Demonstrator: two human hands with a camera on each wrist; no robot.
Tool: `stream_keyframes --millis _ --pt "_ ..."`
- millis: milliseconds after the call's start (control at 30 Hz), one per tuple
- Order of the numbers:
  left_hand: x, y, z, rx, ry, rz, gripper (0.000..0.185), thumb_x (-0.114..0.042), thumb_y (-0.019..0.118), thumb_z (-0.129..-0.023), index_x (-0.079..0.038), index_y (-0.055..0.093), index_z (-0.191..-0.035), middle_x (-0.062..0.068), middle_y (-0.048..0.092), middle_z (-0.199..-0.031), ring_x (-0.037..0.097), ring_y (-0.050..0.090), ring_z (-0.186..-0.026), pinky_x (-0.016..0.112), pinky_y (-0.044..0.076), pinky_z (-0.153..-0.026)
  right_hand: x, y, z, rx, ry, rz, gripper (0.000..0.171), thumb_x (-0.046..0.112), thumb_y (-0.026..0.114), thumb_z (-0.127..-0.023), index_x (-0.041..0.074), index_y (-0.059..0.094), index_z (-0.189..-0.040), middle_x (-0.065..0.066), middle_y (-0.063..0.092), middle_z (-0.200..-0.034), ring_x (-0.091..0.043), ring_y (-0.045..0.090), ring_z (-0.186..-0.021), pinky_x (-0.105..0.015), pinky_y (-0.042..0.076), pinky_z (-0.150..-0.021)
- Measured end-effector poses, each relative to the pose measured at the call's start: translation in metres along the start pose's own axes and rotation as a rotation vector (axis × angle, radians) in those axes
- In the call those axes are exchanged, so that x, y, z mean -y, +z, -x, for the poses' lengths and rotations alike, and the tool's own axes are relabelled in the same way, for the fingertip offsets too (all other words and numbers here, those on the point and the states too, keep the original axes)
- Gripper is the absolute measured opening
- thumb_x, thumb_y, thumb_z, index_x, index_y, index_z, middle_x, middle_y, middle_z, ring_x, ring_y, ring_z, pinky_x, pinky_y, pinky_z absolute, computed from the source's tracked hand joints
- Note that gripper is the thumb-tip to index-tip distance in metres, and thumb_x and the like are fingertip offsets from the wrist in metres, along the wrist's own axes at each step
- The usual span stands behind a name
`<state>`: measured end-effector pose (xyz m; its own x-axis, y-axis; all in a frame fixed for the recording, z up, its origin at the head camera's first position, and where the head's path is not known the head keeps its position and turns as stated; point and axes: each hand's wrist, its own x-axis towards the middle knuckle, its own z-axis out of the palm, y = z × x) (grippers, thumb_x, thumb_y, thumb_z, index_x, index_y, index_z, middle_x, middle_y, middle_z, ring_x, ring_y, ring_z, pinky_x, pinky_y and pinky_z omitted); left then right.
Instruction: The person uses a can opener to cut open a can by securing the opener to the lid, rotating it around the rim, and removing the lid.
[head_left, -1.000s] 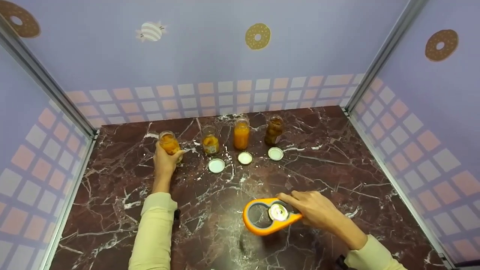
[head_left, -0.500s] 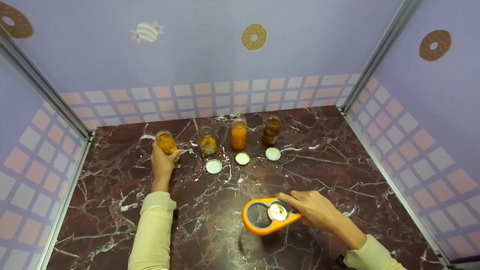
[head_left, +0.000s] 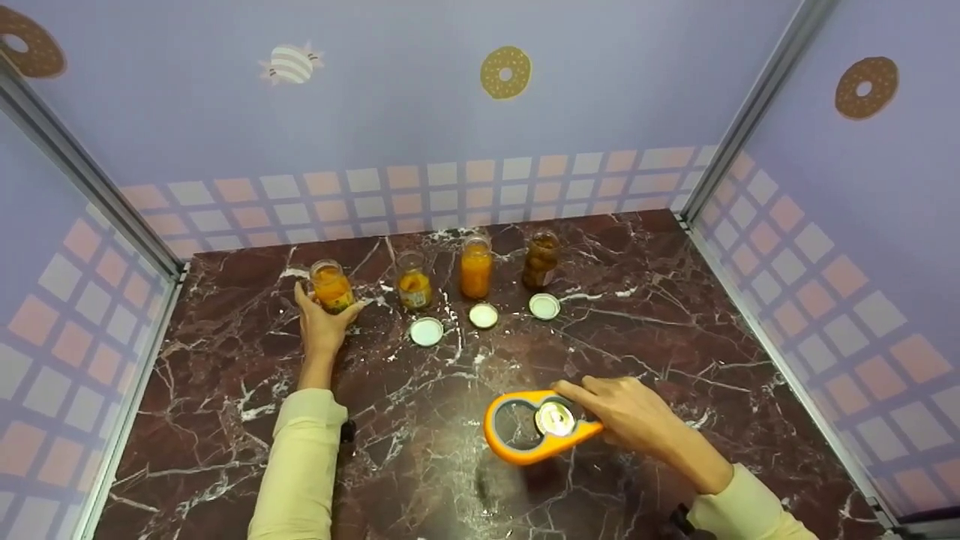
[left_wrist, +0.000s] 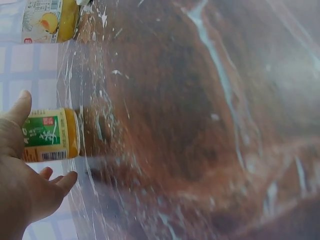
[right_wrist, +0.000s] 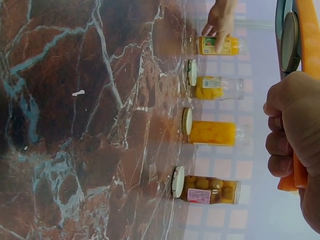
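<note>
Four open glass jars stand in a row at the back of the marble table (head_left: 660,330). My left hand (head_left: 324,321) cups the leftmost jar (head_left: 331,286) of orange fruit with thumb and fingers spread loosely beside it. The left wrist view shows that jar (left_wrist: 50,135) between my straight thumb and relaxed fingers of the left hand (left_wrist: 30,185). My right hand (head_left: 600,409) grips the handle of an orange jar opener (head_left: 517,439) near the table's front. A shiny metal lid (head_left: 555,418) sits in the opener's smaller ring. The right wrist view shows the opener (right_wrist: 310,30) and lid (right_wrist: 289,35) above my right hand (right_wrist: 292,130).
The other jars hold yellow fruit (head_left: 415,281), orange fruit (head_left: 476,268) and brown fruit (head_left: 541,260). A white lid lies before each: (head_left: 426,331), (head_left: 484,316), (head_left: 544,306). Patterned walls close the table on three sides.
My left hand has loosened from a grip on the leftmost jar to spread fingers at its base. My right hand with the opener has hardly moved.
</note>
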<state>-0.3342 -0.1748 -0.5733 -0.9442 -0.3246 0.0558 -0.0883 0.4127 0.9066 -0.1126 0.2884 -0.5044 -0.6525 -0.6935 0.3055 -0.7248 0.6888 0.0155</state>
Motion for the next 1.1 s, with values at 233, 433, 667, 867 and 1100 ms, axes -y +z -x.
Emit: stream_keyframes --millis 233,433,667,867,1100 --pt "0.002 -0.018 0.01 0.042 -0.029 -0.071 0.116 -0.017 0.084 -0.087 0.002 -0.003 -0.162 0.036 0.022 -0.161 0.047 0.027 -0.149 0.051 0.024 -0.123 -0.001 -0.002 -0.006 -0.025 -0.021 -0.005 0.096 0.0 0.089 -0.051 0.023 0.057 -0.139 0.006 0.045 -0.079 -0.01 0.038 -0.058 -0.031 0.043 -0.047" --pt "-0.001 -0.027 0.028 -0.068 0.02 -0.062 0.109 -0.007 0.081 -0.087 0.001 0.003 -0.163 0.036 0.025 -0.158 0.047 0.026 -0.148 0.051 0.023 -0.124 0.0 -0.006 -0.011 -0.01 -0.016 0.017 0.094 0.008 0.096 -0.054 0.024 0.055 -0.137 0.005 0.046 -0.079 -0.011 0.038 -0.057 -0.031 0.044 -0.047" --pt "-0.01 -0.025 0.062 -0.256 0.234 -0.052 0.083 0.0 0.081 -0.084 0.006 0.033 -0.152 0.028 0.048 -0.135 0.044 0.043 -0.131 0.051 0.033 -0.117 0.0 -0.012 -0.015 0.001 -0.01 0.035 0.09 0.008 0.096 -0.058 0.025 0.055 -0.137 0.005 0.047 -0.079 -0.011 0.039 -0.056 -0.031 0.043 -0.046" --pt "-0.027 -0.014 0.097 -0.182 0.352 0.056 0.058 0.002 0.076 -0.087 0.008 0.046 -0.136 0.024 0.055 -0.12 0.042 0.051 -0.115 0.054 0.043 -0.105 0.001 -0.015 -0.018 -0.012 -0.01 0.035 0.09 0.006 0.094 -0.059 0.026 0.055 -0.137 0.005 0.047 -0.078 -0.01 0.038 -0.055 -0.03 0.042 -0.046" --pt "-0.048 -0.001 0.134 0.03 0.312 0.189 0.041 0.002 0.072 -0.091 0.005 0.054 -0.127 0.024 0.062 -0.112 0.035 0.061 -0.094 0.041 0.054 -0.087 0.003 -0.019 -0.019 -0.016 -0.017 0.035 0.09 0.01 0.096 -0.059 0.025 0.054 -0.138 0.005 0.048 -0.079 -0.011 0.041 -0.055 -0.032 0.043 -0.046"
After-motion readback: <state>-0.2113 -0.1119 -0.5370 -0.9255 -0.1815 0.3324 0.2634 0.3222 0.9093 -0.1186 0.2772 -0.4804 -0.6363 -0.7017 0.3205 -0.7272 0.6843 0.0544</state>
